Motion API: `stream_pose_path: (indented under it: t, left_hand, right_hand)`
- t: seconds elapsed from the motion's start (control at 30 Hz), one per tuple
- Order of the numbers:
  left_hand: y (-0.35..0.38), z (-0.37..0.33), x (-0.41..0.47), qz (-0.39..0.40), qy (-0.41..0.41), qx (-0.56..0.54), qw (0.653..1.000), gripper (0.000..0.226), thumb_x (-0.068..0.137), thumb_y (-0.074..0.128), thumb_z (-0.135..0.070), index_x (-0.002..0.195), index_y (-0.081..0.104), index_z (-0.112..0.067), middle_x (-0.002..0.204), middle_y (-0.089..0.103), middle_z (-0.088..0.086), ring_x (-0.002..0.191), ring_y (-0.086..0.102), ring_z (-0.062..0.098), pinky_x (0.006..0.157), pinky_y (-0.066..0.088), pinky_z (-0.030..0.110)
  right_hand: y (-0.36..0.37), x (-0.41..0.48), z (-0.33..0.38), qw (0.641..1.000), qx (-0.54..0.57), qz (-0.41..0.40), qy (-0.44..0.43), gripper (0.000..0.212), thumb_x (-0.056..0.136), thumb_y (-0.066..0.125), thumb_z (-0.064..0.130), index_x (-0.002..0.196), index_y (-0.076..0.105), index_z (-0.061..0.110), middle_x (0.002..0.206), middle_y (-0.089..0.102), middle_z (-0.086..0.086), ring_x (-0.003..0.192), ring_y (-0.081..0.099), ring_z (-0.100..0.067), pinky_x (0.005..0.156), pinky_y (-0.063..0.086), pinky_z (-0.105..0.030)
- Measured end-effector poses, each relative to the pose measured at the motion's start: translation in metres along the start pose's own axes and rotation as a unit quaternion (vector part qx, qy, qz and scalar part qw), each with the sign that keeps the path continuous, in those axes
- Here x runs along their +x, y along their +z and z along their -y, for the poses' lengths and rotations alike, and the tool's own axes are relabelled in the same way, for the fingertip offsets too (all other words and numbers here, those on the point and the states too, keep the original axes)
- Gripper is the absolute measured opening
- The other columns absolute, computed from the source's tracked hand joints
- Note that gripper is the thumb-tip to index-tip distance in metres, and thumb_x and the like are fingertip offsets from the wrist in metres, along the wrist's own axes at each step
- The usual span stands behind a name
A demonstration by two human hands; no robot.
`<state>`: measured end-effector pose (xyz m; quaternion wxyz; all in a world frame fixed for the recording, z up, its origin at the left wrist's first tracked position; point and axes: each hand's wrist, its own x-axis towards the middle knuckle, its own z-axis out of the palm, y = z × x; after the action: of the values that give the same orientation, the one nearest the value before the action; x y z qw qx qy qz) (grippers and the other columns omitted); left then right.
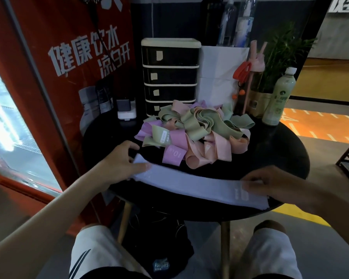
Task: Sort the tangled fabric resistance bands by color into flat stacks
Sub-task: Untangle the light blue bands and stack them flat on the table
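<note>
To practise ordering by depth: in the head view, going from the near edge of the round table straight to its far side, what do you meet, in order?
Flat lavender band → tangled pile of green, pink and purple bands → black drawer unit.

Two hands: left hand (pixel 121 164), right hand (pixel 274 184); one lilac band (pixel 189 184); one tangled pile (pixel 193 125); one drawer unit (pixel 169 75).
</note>
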<state>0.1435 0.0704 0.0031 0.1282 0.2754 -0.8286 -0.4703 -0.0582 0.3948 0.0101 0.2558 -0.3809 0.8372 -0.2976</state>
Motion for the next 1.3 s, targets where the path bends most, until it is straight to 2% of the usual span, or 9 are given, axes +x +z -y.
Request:
stream_pose_path:
  t: [0.2, 0.37, 0.43, 0.57, 0.67, 0.77, 0.9, 1.13, 1.3]
  left_hand:
    - [0.006, 0.004, -0.008, -0.06, 0.036, -0.042, 0.997, 0.06, 0.079, 0.083, -0.022, 0.124, 0.044, -0.029, 0.099, 0.07, 0.014, 0.085, 0.071, 0.028, 0.075, 0.059, 0.04]
    - [0.0, -0.045, -0.02, -0.076, 0.154, -0.086, 0.981, 0.064, 0.078, 0.083, -0.012, 0.125, 0.043, -0.029, 0.088, 0.074, 0.006, 0.075, 0.072, 0.016, 0.066, 0.058, 0.027]
    - [-0.003, -0.07, -0.024, -0.061, 0.198, -0.064, 0.976, 0.067, 0.077, 0.084, -0.014, 0.127, 0.043, -0.029, 0.086, 0.074, 0.008, 0.076, 0.071, 0.024, 0.068, 0.058, 0.036]
    - [-0.008, -0.111, -0.029, -0.005, 0.237, -0.047, 0.97, 0.072, 0.078, 0.083, -0.012, 0.131, 0.038, -0.028, 0.087, 0.075, 0.01, 0.079, 0.07, 0.034, 0.071, 0.058, 0.045]
    - [-0.016, -0.13, -0.029, 0.018, 0.258, -0.037, 0.965, 0.074, 0.078, 0.083, -0.012, 0.132, 0.036, -0.028, 0.087, 0.075, 0.011, 0.077, 0.072, 0.031, 0.07, 0.059, 0.04]
    - [-0.025, -0.14, -0.027, 0.009, 0.258, -0.043, 0.965, 0.074, 0.078, 0.083, -0.011, 0.133, 0.035, -0.025, 0.085, 0.076, 0.008, 0.075, 0.072, 0.028, 0.069, 0.059, 0.034]
    - [-0.035, -0.139, -0.022, -0.033, 0.24, -0.089, 0.966, 0.073, 0.074, 0.084, -0.019, 0.13, 0.038, -0.023, 0.088, 0.076, 0.009, 0.083, 0.072, 0.033, 0.076, 0.06, 0.043]
    - [-0.046, -0.112, -0.023, -0.069, 0.164, -0.169, 0.97, 0.059, 0.081, 0.079, -0.022, 0.133, 0.054, -0.008, 0.105, 0.075, -0.001, 0.089, 0.071, 0.009, 0.064, 0.053, 0.017]
    - [-0.055, -0.096, -0.025, -0.083, 0.132, -0.221, 0.963, 0.023, 0.092, 0.069, -0.018, 0.112, 0.072, -0.007, 0.072, 0.062, 0.006, 0.053, 0.047, 0.011, 0.045, 0.035, 0.02]
  right_hand:
    - [0.004, 0.005, -0.003, 0.991, -0.136, -0.001, -0.011, 0.005, 0.093, 0.061, 0.036, 0.091, 0.065, 0.033, 0.093, 0.065, 0.009, 0.086, 0.06, -0.002, 0.074, 0.049, -0.022]
    - [-0.007, 0.009, 0.031, 0.955, -0.295, -0.009, -0.032, 0.027, 0.077, 0.059, 0.062, 0.098, 0.054, 0.045, 0.105, 0.053, 0.016, 0.102, 0.053, -0.012, 0.092, 0.047, -0.045]
    - [-0.006, 0.013, 0.061, 0.982, -0.134, -0.066, -0.116, 0.044, 0.075, 0.069, 0.055, 0.114, 0.058, 0.038, 0.111, 0.062, 0.008, 0.105, 0.059, -0.014, 0.094, 0.05, -0.045]
    - [-0.006, 0.025, 0.124, 0.974, 0.115, -0.056, -0.185, 0.04, 0.081, 0.075, 0.027, 0.117, 0.06, 0.029, 0.112, 0.07, 0.009, 0.108, 0.064, -0.003, 0.101, 0.05, -0.032]
    - [-0.008, 0.035, 0.151, 0.968, 0.146, -0.017, -0.202, 0.063, 0.071, 0.077, 0.036, 0.128, 0.058, 0.016, 0.112, 0.071, 0.003, 0.105, 0.068, -0.016, 0.098, 0.052, -0.044]
    - [-0.009, 0.043, 0.163, 0.962, 0.147, -0.003, -0.23, 0.041, 0.08, 0.075, 0.028, 0.115, 0.066, 0.01, 0.107, 0.073, -0.009, 0.098, 0.068, -0.035, 0.082, 0.058, -0.05]
    - [-0.009, 0.051, 0.179, 0.954, 0.145, -0.036, -0.261, 0.027, 0.085, 0.073, 0.019, 0.103, 0.068, 0.0, 0.105, 0.069, -0.024, 0.102, 0.064, -0.043, 0.092, 0.048, -0.062]
    - [-0.009, 0.07, 0.216, 0.923, 0.242, -0.088, -0.285, 0.021, 0.087, 0.069, 0.008, 0.108, 0.069, 0.01, 0.098, 0.075, -0.006, 0.088, 0.072, -0.02, 0.075, 0.059, -0.031]
    - [-0.01, 0.091, 0.254, 0.908, 0.291, -0.096, -0.287, 0.019, 0.088, 0.069, 0.01, 0.107, 0.069, 0.007, 0.098, 0.075, -0.007, 0.088, 0.072, -0.019, 0.072, 0.057, -0.026]
